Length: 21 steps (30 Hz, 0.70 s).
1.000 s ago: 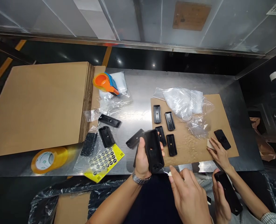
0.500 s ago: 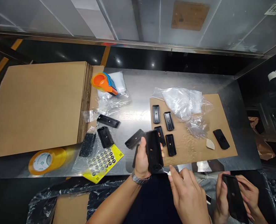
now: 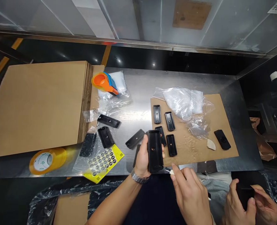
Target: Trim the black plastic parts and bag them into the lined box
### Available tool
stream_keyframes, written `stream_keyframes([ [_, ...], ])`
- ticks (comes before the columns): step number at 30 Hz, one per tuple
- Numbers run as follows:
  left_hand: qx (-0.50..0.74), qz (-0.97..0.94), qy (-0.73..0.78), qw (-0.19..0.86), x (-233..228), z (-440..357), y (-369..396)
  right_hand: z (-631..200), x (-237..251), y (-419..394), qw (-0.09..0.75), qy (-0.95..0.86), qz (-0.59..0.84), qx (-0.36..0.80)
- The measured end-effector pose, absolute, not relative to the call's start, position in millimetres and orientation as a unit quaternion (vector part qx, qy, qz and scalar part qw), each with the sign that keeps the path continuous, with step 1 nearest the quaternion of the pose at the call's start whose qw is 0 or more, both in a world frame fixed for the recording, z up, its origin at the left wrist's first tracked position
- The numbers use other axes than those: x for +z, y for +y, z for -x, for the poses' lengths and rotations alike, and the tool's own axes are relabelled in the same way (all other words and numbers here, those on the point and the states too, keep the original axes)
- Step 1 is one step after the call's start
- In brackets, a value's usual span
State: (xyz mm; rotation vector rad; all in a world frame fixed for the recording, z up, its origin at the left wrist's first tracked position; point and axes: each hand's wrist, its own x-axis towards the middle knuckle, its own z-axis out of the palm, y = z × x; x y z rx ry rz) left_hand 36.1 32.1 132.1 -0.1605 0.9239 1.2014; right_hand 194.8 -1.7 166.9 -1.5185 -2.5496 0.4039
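The fingers of the left hand [image 3: 143, 156] were wrapped round the long edges of a black plastic tray [image 3: 154, 151], thumb on the near side and the rest curled behind, so that its open cavity with the small centre hole faced up toward the camera — a grip that seemed chosen to steady the piece while leaving its lower end free. At that lower end the right hand [image 3: 190, 193] pinched a small white tool [image 3: 169, 170] between thumb and forefinger, its tip touching or just beside the tray's bottom edge; whether it actually touched I could not tell. Both hands hung over the front edge of the steel table [image 3: 140, 90], above the person's lap.

Four more trays [image 3: 164, 128] lay cavity-up in two rough pairs on a sheet of cardboard [image 3: 199, 147] just beyond the held one — set apart, apparently, from the loose pieces [image 3: 107, 129] to the left, which rested near a yellow sticker sheet [image 3: 103, 162]. A crumpled plastic bag [image 3: 184, 104] sat at the back of the cardboard, and a black part [image 3: 222, 139] with a pale wedge [image 3: 210, 144] beside it lay at its right. Further left were a stack of flat cartons [image 3: 38, 101], a roll of tape [image 3: 47, 159] and an orange tape dispenser [image 3: 104, 82]. At the lower right a co-worker's hands [image 3: 251, 206] closed on another dark piece, mostly hidden.
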Motion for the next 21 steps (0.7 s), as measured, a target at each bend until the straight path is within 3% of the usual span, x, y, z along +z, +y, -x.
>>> stream_keyframes([
  [6, 0.560, 0.057, 0.406, 0.720, 133.0, -37.4, 30.7, -191.1, 170.5, -1.9, 0.082, -0.833, 0.518, 0.178],
  [21, 0.589, 0.001, 0.436, 0.681, 138.6, -38.8, 26.6, -191.8, 173.5, -5.9, 0.066, -0.861, 0.493, 0.108],
])
